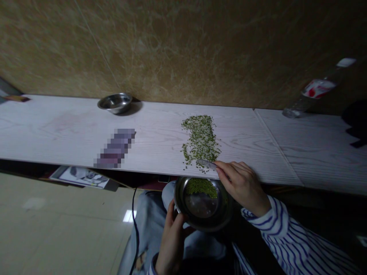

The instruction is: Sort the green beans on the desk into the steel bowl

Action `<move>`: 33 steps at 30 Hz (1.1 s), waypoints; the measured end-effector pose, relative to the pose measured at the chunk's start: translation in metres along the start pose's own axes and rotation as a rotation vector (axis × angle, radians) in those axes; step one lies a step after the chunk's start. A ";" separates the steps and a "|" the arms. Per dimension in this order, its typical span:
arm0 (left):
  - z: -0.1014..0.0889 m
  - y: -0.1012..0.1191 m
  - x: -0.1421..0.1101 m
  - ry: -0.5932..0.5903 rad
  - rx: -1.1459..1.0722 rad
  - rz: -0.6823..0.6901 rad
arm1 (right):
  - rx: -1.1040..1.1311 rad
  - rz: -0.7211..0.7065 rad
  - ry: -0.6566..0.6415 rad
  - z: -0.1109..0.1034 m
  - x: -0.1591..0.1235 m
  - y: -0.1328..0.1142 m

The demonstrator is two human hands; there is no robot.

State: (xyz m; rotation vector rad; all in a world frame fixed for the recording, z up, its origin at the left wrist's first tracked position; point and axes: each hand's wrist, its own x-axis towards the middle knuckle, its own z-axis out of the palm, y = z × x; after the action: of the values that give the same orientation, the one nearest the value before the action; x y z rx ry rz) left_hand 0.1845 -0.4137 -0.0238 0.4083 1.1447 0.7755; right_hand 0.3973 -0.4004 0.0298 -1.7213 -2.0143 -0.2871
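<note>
Lying far to the left of the left grip [173, 233], a brown thing [17, 98] sits at the end of the white counter [160, 141], by the wall [177, 49]. Nearer to that grip, but under the counter's front edge, a box [83, 177] sticks out. Above the box, on the counter, is a blurry purple patch [116, 149], too fuzzy to name. The small bowl [116, 103] is past the patch, up and left of both grips, close to the wall.

The left grip is pinching the left rim of the big bowl [226, 219], with the thumb near the top. The big bowl is below the counter's edge, just down and left of the right grip [243, 183]. Green beans [200, 186] lie inside it. More beans [200, 137] are spread on the counter, up and left of the right grip.

The right grip is pinching a thin flat tool [207, 164], and its tip touches the lowest beans. Far up and right of the right grip, a clear bottle [318, 88] stands near a black thing [355, 122].
</note>
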 end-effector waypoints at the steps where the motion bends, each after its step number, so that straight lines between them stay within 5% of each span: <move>1: 0.001 0.001 -0.001 -0.004 -0.003 -0.003 | 0.005 0.000 -0.003 0.000 -0.001 0.000; 33: 0.007 0.004 -0.003 -0.006 0.012 0.009 | 0.049 0.023 -0.030 0.000 -0.016 -0.009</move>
State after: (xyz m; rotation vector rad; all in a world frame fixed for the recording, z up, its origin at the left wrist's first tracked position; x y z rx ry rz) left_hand 0.1887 -0.4123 -0.0167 0.4254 1.1432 0.7757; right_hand 0.3905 -0.4156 0.0237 -1.7271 -2.0045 -0.2031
